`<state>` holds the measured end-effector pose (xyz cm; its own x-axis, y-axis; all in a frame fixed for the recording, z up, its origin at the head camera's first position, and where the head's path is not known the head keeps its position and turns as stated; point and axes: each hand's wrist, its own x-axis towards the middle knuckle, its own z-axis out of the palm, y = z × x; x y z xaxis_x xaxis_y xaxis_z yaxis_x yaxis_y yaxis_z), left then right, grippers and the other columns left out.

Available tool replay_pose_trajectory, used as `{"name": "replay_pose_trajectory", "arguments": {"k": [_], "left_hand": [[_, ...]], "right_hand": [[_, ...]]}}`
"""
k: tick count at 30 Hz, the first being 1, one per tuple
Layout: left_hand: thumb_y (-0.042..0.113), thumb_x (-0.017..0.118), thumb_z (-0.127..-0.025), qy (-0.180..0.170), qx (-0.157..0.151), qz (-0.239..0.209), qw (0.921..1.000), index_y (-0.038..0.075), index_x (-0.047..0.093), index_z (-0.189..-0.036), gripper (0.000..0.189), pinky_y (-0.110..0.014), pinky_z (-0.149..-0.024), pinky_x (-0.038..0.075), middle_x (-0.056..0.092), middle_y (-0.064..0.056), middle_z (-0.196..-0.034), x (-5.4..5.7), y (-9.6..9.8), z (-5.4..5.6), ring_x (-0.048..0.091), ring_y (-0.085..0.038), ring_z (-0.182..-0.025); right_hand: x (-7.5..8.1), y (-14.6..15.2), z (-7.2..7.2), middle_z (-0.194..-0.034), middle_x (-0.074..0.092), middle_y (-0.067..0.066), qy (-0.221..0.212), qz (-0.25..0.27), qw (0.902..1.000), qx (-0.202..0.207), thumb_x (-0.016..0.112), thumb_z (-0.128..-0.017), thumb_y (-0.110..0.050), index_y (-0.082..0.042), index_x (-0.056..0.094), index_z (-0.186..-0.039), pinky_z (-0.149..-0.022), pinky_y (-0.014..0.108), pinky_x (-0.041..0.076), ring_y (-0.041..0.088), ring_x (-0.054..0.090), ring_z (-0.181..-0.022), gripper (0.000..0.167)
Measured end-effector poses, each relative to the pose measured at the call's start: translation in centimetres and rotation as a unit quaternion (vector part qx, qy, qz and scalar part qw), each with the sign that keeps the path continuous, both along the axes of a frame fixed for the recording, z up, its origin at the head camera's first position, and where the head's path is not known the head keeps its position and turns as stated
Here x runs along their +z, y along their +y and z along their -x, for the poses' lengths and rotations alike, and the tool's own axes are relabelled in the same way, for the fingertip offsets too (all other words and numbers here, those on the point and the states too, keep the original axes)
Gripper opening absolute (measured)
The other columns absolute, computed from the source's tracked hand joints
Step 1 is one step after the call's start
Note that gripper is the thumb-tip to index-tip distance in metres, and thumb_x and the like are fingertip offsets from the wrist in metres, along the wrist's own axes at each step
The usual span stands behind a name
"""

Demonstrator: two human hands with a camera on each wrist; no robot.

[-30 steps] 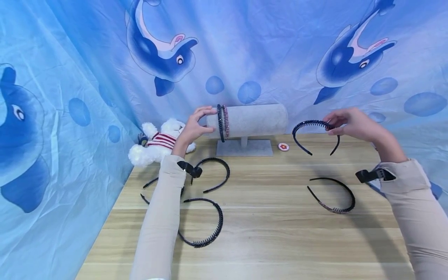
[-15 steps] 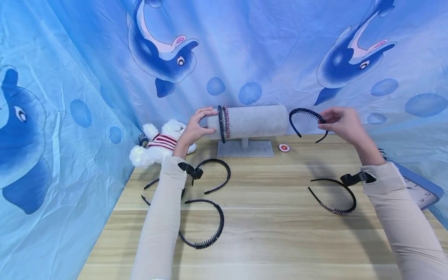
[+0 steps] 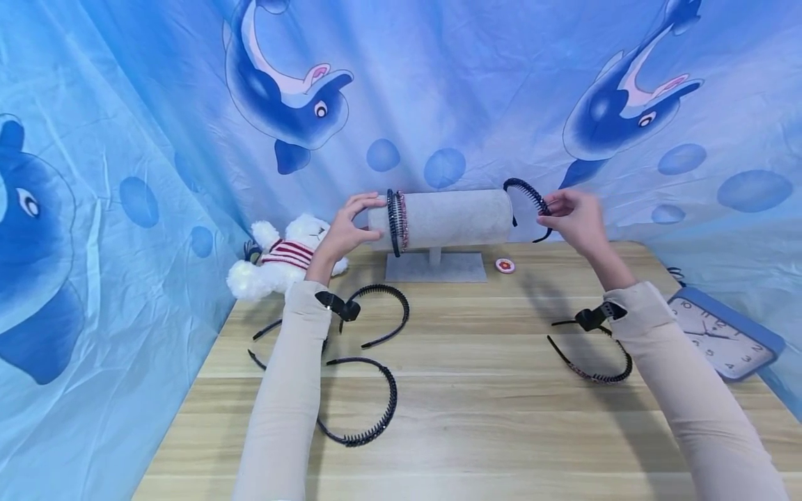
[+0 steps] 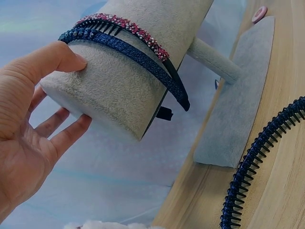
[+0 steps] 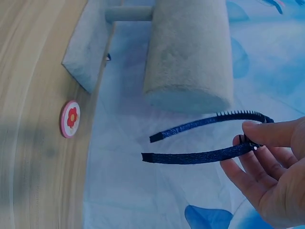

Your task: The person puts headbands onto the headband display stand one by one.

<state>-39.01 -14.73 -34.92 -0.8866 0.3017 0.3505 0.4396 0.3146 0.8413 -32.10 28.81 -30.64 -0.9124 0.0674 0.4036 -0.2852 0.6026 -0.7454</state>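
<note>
A grey plush roll-shaped headband stand (image 3: 457,217) stands at the back of the table. My left hand (image 3: 346,228) holds the roll's left end, thumb on one side and fingers round the end in the left wrist view. Beside the thumb, a dark blue headband (image 4: 136,57) and a pink-and-silver beaded headband (image 4: 143,34) sit round the roll. My right hand (image 3: 579,219) pinches another dark blue toothed headband (image 5: 200,156) between thumb and fingers. That headband is at the roll's right end, its two tips pointing away from the hand in the right wrist view.
Several headbands lie on the table, including a dark one (image 3: 391,396) at left and a beaded one (image 3: 592,378) under the right forearm. A white plush toy (image 3: 285,261), a round flower badge (image 3: 505,266) and a blue clock (image 3: 720,334) are around the stand.
My right hand has moved left with the dark blue headband, bringing it from well right of the stand to the roll's right end and turning it. The left hand keeps its place.
</note>
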Motion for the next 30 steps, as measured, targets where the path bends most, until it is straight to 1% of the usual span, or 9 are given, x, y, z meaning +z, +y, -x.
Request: {"name": "replay_pose_trajectory", "arguments": {"k": [6, 9, 12, 17, 20, 24, 26, 30], "left_hand": [[0.002, 0.081, -0.080, -0.008, 0.002, 0.004, 1.0000, 0.016, 0.064, -0.136, 0.060, -0.063, -0.126, 0.018, 0.041, 0.004, -0.159, 0.0, -0.3, 0.1, 0.030, -0.023, -0.151], [0.003, 0.081, -0.080, -0.010, 0.002, 0.004, 0.9999, 0.016, 0.063, -0.137, 0.060, -0.062, -0.126, 0.016, 0.040, 0.002, -0.160, 0.0, -0.4, 0.2, 0.028, -0.023, -0.152], [0.003, 0.081, -0.080, -0.008, 0.000, 0.004, 1.0000, 0.015, 0.063, -0.137, 0.061, -0.060, -0.127, 0.016, 0.039, 0.000, -0.161, -0.1, -0.4, 0.3, 0.028, -0.024, -0.152], [0.002, 0.080, -0.080, 0.000, 0.004, 0.001, 1.0000, 0.016, 0.064, -0.135, 0.060, -0.061, -0.126, 0.018, 0.041, 0.000, -0.160, -0.1, -0.4, 0.3, 0.031, -0.023, -0.151], [0.001, 0.080, -0.080, 0.001, 0.002, -0.002, 1.0000, 0.016, 0.064, -0.135, 0.059, -0.060, -0.126, 0.020, 0.042, 0.002, -0.159, -0.2, -0.3, 0.2, 0.031, -0.023, -0.151], [0.001, 0.080, -0.080, 0.000, -0.002, -0.006, 1.0000, 0.014, 0.064, -0.135, 0.059, -0.058, -0.127, 0.020, 0.042, 0.003, -0.158, -0.2, -0.2, 0.2, 0.031, -0.023, -0.151], [0.000, 0.080, -0.080, 0.000, -0.003, -0.008, 1.0000, 0.013, 0.064, -0.135, 0.059, -0.058, -0.127, 0.020, 0.042, 0.002, -0.158, -0.3, -0.2, 0.2, 0.031, -0.023, -0.151], [0.000, 0.080, -0.080, 0.000, -0.004, -0.010, 0.9999, 0.012, 0.064, -0.135, 0.059, -0.057, -0.127, 0.019, 0.041, 0.002, -0.159, -0.2, 0.0, 0.2, 0.030, -0.023, -0.151]], "right_hand": [[-0.2, -1.0, 0.8, -0.086, 0.069, 0.000, -0.009, -0.014, 0.9998, 0.006, 0.078, -0.085, -0.001, 0.006, 0.065, -0.111, -0.063, 0.006, 0.049, -0.012, 0.057, -0.069, 0.030], [-0.4, -1.3, 1.2, -0.087, 0.068, 0.003, -0.018, -0.020, 0.9996, 0.009, 0.079, -0.085, -0.003, 0.005, 0.065, -0.110, -0.062, 0.007, 0.050, -0.011, 0.056, -0.069, 0.029], [-0.7, -1.6, 1.5, -0.083, 0.066, -0.002, -0.025, -0.011, 0.9995, 0.016, 0.079, -0.085, -0.004, 0.005, 0.065, -0.107, -0.061, 0.009, 0.052, -0.008, 0.058, -0.068, 0.028], [-1.7, -1.8, 1.8, -0.078, 0.062, -0.013, -0.041, 0.032, 0.9981, 0.034, 0.080, -0.085, -0.003, 0.008, 0.063, -0.108, -0.061, 0.011, 0.056, -0.006, 0.060, -0.068, 0.031], [-2.3, -1.9, 1.9, -0.078, 0.062, -0.014, -0.047, 0.059, 0.9962, 0.044, 0.079, -0.085, -0.003, 0.009, 0.061, -0.110, -0.062, 0.012, 0.057, -0.005, 0.061, -0.069, 0.033], [-3.0, -2.1, 1.9, -0.079, 0.064, -0.014, -0.048, 0.080, 0.9939, 0.059, 0.079, -0.087, -0.006, 0.009, 0.062, -0.112, -0.065, 0.015, 0.059, -0.003, 0.063, -0.072, 0.034], [-3.3, -2.1, 1.9, -0.080, 0.064, -0.015, -0.046, 0.078, 0.9939, 0.062, 0.079, -0.087, -0.008, 0.009, 0.063, -0.111, -0.065, 0.016, 0.059, -0.002, 0.063, -0.072, 0.033], [-3.8, -2.2, 1.9, -0.080, 0.063, -0.015, -0.037, 0.057, 0.9964, 0.051, 0.081, -0.086, -0.009, 0.007, 0.065, -0.109, -0.066, 0.013, 0.055, -0.003, 0.061, -0.074, 0.032]]}}
